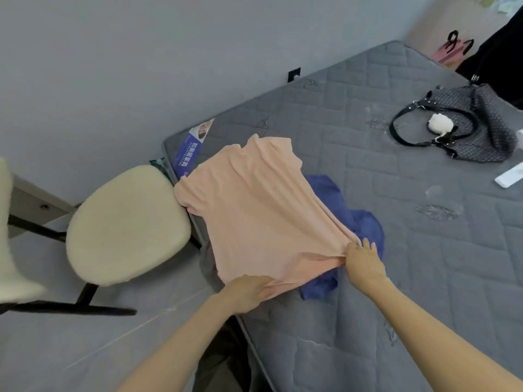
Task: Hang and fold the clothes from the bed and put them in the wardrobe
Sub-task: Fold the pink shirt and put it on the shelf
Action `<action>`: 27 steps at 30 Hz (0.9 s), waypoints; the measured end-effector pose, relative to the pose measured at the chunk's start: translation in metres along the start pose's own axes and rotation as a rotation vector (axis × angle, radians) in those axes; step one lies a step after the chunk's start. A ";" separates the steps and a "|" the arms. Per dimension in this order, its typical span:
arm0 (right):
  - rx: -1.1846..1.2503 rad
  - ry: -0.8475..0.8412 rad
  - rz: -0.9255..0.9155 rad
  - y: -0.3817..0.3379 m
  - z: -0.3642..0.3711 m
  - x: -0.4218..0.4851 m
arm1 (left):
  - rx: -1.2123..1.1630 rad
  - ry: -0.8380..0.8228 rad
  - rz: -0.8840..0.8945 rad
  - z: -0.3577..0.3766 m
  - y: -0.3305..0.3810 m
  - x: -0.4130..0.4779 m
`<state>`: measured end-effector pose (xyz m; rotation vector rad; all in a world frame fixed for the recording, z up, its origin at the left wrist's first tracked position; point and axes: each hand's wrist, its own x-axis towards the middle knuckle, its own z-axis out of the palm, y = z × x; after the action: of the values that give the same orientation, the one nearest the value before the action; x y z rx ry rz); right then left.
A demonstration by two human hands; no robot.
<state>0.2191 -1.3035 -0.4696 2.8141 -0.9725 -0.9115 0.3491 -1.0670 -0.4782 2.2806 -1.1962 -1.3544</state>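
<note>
Peach cloth was pinched in both hands: the left hand point(247, 292) and the right hand point(363, 261) each gripped the bottom edge of the shirt point(254, 205). It lay spread on the bed point(396, 250), partly over a blue cloth point(365, 222), beside a chair point(124, 224).

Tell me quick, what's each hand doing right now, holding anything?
Left hand: closed on the hem of the peach shirt.
Right hand: closed on the same hem, further along, over the blue garment.
</note>
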 end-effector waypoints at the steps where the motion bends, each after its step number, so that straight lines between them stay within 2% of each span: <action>1: 0.010 -0.037 0.029 0.007 0.011 -0.008 | -0.005 -0.052 0.015 0.016 0.007 0.003; 5: 0.105 -0.270 0.105 0.034 0.051 -0.036 | -0.040 -0.287 0.000 0.079 0.025 0.010; 7: 0.144 -0.344 0.107 0.041 0.062 -0.044 | -0.044 -0.329 -0.035 0.093 0.029 0.013; 13: 0.450 -0.248 0.085 0.020 0.052 -0.047 | -0.101 -0.073 -0.073 0.066 0.008 0.009; 16: 0.598 -0.172 0.037 -0.009 0.033 -0.038 | -0.177 0.118 -0.145 0.031 -0.017 0.003; 21: 0.744 -0.068 -0.095 -0.077 -0.011 -0.010 | -0.334 0.350 -0.247 -0.035 -0.080 -0.007; 27: 0.910 -0.014 -0.224 -0.177 -0.053 0.045 | -0.406 0.510 -0.330 -0.115 -0.166 0.008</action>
<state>0.3747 -1.1957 -0.4862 3.7184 -1.3634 -0.5807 0.5326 -0.9896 -0.5129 2.3624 -0.3612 -0.9001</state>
